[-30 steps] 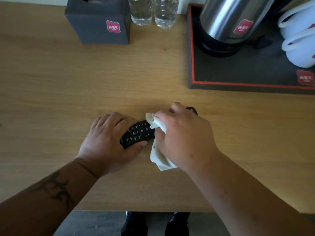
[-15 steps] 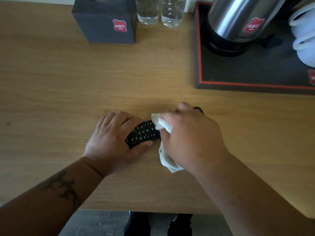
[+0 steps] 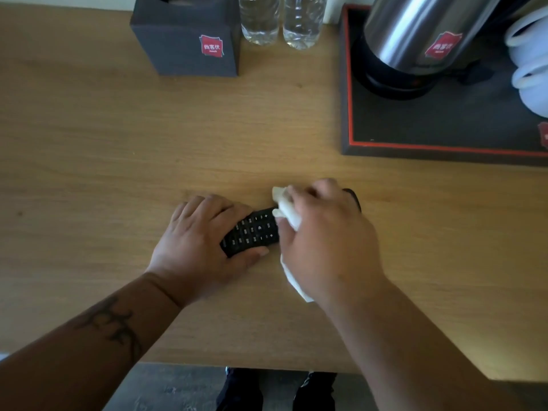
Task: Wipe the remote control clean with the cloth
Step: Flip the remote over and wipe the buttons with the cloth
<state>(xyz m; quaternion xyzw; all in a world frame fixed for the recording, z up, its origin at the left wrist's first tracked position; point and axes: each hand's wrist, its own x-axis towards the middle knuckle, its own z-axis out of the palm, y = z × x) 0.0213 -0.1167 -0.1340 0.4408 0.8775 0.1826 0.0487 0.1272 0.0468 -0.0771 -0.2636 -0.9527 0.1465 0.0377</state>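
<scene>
Since 1 second ago my right hand [image 3: 326, 235] has slid the cloth [image 3: 286, 209] a little further along the remote control [image 3: 252, 231], toward its far end. That hand is closed around the bunched white cloth, pressing it onto the remote. My left hand [image 3: 201, 241] pins the near end flat on the table [image 3: 118, 143], fingers curled over it (thumb along the front edge). Beyond my hands stand 2 water bottles [image 3: 281, 22].
</scene>
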